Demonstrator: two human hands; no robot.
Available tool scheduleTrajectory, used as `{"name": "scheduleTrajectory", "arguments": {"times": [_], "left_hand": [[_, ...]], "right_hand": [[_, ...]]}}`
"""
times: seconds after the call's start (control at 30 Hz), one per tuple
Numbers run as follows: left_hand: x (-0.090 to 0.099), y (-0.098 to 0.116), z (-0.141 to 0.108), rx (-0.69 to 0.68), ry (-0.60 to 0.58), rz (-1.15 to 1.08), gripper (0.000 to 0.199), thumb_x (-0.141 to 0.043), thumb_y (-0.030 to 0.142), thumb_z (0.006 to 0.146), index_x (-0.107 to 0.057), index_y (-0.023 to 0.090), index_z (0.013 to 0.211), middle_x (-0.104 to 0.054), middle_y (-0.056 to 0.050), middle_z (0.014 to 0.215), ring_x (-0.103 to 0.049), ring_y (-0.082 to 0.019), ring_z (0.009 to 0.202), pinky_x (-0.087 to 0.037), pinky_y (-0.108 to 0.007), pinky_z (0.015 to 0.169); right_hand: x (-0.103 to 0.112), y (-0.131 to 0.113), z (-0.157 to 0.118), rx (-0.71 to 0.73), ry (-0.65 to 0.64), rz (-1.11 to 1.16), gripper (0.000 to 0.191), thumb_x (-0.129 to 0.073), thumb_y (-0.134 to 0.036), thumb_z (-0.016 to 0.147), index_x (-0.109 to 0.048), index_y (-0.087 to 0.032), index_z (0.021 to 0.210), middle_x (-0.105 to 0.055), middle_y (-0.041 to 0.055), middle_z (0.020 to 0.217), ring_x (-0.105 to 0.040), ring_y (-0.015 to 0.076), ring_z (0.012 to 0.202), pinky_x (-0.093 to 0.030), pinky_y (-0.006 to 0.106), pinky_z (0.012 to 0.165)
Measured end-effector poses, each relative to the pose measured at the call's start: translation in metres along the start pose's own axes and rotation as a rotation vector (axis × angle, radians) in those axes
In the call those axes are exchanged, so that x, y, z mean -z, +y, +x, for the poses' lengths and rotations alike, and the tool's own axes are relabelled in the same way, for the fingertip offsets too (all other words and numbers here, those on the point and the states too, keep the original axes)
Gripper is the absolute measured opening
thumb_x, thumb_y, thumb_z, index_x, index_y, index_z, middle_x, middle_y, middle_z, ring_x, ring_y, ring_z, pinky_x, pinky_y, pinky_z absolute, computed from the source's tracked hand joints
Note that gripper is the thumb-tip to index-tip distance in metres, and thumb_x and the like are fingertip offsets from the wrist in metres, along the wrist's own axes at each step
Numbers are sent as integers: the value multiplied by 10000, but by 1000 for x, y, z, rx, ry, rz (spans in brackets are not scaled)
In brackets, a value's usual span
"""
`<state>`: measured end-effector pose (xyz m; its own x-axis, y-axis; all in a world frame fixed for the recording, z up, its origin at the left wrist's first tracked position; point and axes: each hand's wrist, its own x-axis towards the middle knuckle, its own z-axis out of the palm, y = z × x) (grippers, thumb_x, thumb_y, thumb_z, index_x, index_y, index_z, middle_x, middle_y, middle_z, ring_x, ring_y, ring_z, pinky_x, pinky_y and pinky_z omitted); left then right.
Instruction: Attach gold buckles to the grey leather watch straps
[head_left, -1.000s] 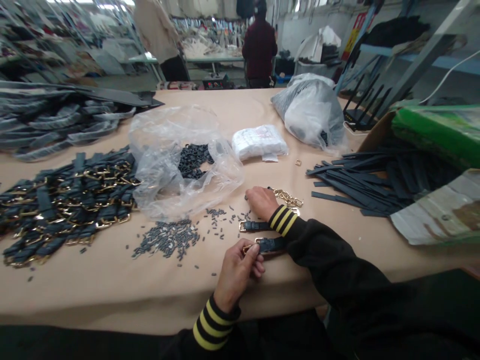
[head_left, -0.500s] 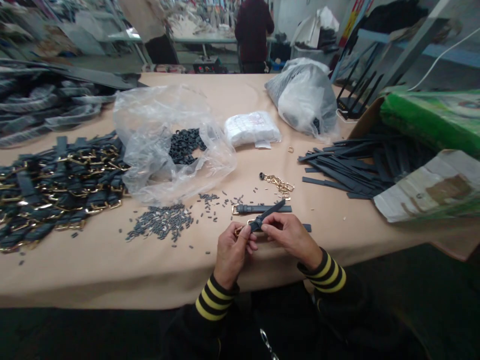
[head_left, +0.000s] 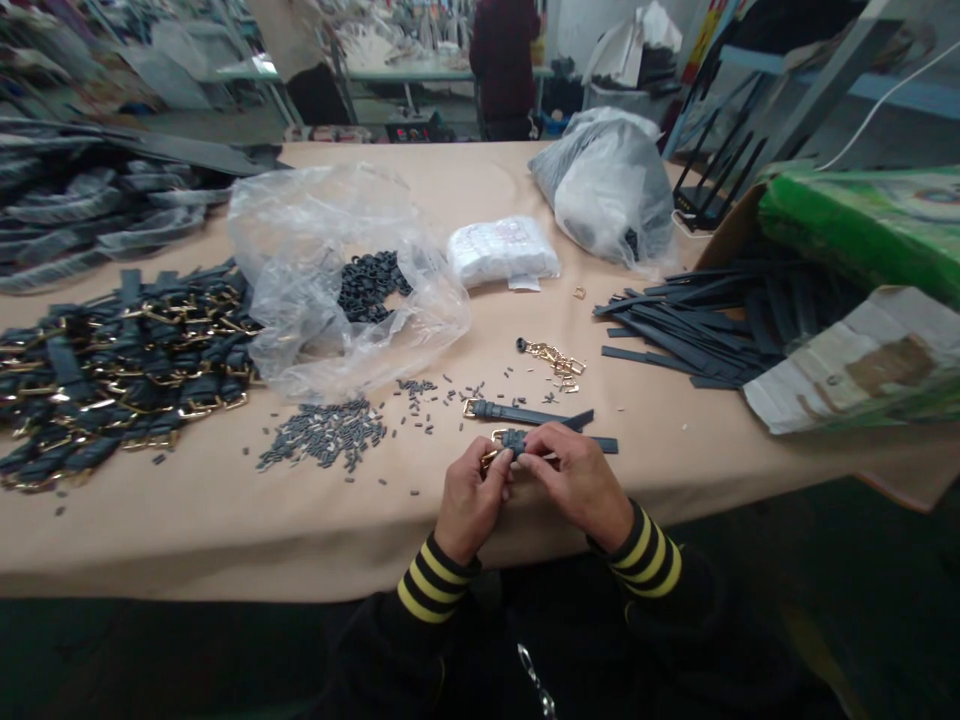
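My left hand (head_left: 470, 500) pinches the buckle end of a dark strap (head_left: 514, 441) that has a gold buckle. On the same strap, my right hand (head_left: 581, 478) has its fingers closed just right of the buckle. Behind my hands lies another buckled strap (head_left: 510, 412), flat on the table. A small heap of gold buckles (head_left: 555, 360) sits farther back, with a black ring (head_left: 521, 344) at its left end. Small dark pieces (head_left: 326, 435) are scattered to the left of my hands.
Buckled straps (head_left: 135, 360) are piled at left. An open plastic bag (head_left: 300, 290) holds black rings (head_left: 371, 287). Behind are a white packet (head_left: 502, 252) and a full bag (head_left: 607, 190). Loose straps (head_left: 675, 330) spill from a green box (head_left: 862, 220) at right. Two people stand beyond the table.
The held strap has turned, so its free end no longer points up between my hands but extends right, past my right hand. Both hands stay close together on it.
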<state>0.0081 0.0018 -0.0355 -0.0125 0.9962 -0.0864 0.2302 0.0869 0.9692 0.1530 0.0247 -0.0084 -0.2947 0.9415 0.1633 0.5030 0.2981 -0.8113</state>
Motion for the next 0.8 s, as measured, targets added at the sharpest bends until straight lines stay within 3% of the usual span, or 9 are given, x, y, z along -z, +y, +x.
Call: {"name": "scheduleTrajectory", "arguments": {"times": [0.13, 0.3, 0.53, 0.8], "left_hand": [[-2, -4, -2, -19, 2, 41, 170, -488, 325, 825, -487, 176, 742, -503, 55, 542, -469, -72, 455, -385, -184, 478], [-1, -3, -3, -24, -15, 5, 171, -482, 321, 828, -487, 175, 740, -510, 51, 549, -477, -73, 458, -392, -185, 479], [-3, -2, -4, 41, 9, -127, 228, -406, 351, 862, -478, 165, 753, -506, 56, 537, -456, -59, 407, -372, -169, 414], [-10, -1, -10, 21, 16, -122, 323, -327, 404, 885, -470, 166, 722, -457, 60, 490, -441, -70, 400, -367, -183, 417]], "right_hand": [[-1, -2, 0, -11, 0, -80, 93, -570, -101, 745, -548, -161, 678, -578, 22, 693, -533, 146, 652, -417, 259, 624], [-5, 2, 1, -33, 17, 47, 122, -585, -95, 733, -579, -161, 835, -618, 28, 768, -579, 141, 706, -459, 240, 636], [-2, 7, 0, -62, -62, 201, 80, -600, -138, 744, -647, -165, 804, -619, 29, 777, -585, 141, 729, -466, 258, 677], [-5, -5, 0, -51, -61, 176, 58, -600, -119, 740, -637, -162, 750, -627, 12, 723, -576, 122, 674, -445, 231, 653]]}}
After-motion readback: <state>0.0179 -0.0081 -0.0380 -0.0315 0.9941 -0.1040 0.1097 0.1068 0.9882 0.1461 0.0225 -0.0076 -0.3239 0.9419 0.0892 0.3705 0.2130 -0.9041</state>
